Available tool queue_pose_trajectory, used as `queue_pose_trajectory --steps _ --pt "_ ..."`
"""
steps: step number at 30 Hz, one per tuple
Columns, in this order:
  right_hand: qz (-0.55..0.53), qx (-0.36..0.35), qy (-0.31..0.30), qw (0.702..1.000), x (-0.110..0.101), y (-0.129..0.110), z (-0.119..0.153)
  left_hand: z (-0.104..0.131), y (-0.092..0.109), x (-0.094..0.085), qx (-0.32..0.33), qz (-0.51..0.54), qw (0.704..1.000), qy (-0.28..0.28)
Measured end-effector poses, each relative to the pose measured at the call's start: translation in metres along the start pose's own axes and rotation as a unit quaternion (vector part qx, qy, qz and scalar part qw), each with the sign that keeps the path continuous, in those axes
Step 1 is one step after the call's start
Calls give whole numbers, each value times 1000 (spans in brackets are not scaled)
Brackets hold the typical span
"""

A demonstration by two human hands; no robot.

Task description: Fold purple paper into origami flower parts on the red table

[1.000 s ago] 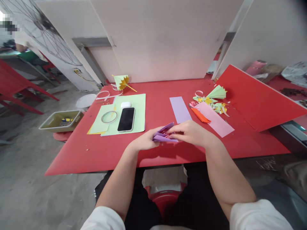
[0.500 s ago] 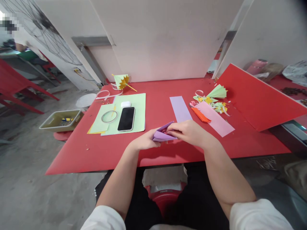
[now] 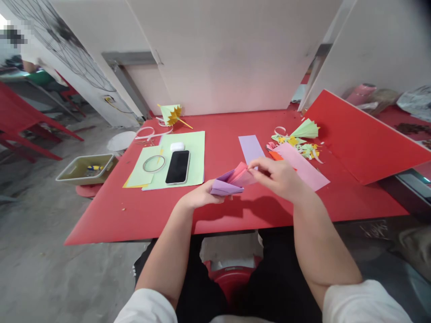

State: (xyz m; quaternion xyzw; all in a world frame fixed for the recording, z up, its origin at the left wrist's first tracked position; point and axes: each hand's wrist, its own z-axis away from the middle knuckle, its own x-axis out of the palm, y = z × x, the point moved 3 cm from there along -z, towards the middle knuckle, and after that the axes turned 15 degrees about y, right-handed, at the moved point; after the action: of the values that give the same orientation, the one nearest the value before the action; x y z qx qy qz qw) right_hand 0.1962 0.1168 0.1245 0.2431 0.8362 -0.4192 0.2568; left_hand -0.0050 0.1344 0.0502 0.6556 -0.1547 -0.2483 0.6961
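Here, hands (image 3: 202,196) (image 3: 278,178) pinch purple paper (image 3: 226,187) (long axis sideways) and pink paper (image 3: 239,172) slanting rightward.

Folded paper (image 3: 222,187) purple; inner paper (image 3: 239,172) pink; tabletop (image 3: 148,217) plain red

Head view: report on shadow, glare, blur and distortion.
In the head view, a soft shadow falls on the red tabletop below the right hand; in the head view, the smartphone screen shows no strong glare; in the head view, a dark blur clouds the top-right corner, and wide-angle stretch splays the outer edges.
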Motion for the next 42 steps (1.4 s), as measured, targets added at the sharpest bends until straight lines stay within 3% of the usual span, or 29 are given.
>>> queue_pose_trajectory --steps 3,5,7,9,12,15,17,19,21,23,25,28,33,38,42 --pt "-5 67 88 994 -23 18 -1 1 -1 -13 -10 -9 999 35" --pt "-22 122 162 979 -32 36 -2 1 -5 -23 -27 -23 993 112" --pt "-65 171 195 963 -28 57 -5 0 -10 -33 -39 -18 976 214" --pt "-143 238 216 936 -11 80 -8 -2 -15 -38 -36 20 957 286" --pt "-252 374 198 870 30 111 -8 -6 -19 -33 -24 101 946 308" --pt "-256 406 187 857 60 127 -6 -8 -17 -23 -30 161 942 293" --pt "-245 408 208 854 66 129 -5 -9 -15 -16 -44 178 941 283" --pt "-233 399 245 852 60 126 -5 -9 -14 -11 -61 186 939 282" --pt "-238 370 244 864 54 114 -7 -10 -13 -5 -77 183 940 276" --pt "-277 314 141 897 55 94 -10 -11 -14 0 -86 167 950 250" --pt "-312 280 26 908 63 73 -8 -12 -15 6 -82 138 965 209" --pt "-321 261 -42 909 75 54 -3 -12 -15 12 -58 89 980 169" --pt "-304 258 14 917 71 44 1 -9 -9 14 -36 23 981 190" --pt "-280 253 26 926 52 26 6 -3 2 24 -21 -30 989 145" --pt "-249 255 78 931 44 22 12 1 9 30 5 -70 982 175"
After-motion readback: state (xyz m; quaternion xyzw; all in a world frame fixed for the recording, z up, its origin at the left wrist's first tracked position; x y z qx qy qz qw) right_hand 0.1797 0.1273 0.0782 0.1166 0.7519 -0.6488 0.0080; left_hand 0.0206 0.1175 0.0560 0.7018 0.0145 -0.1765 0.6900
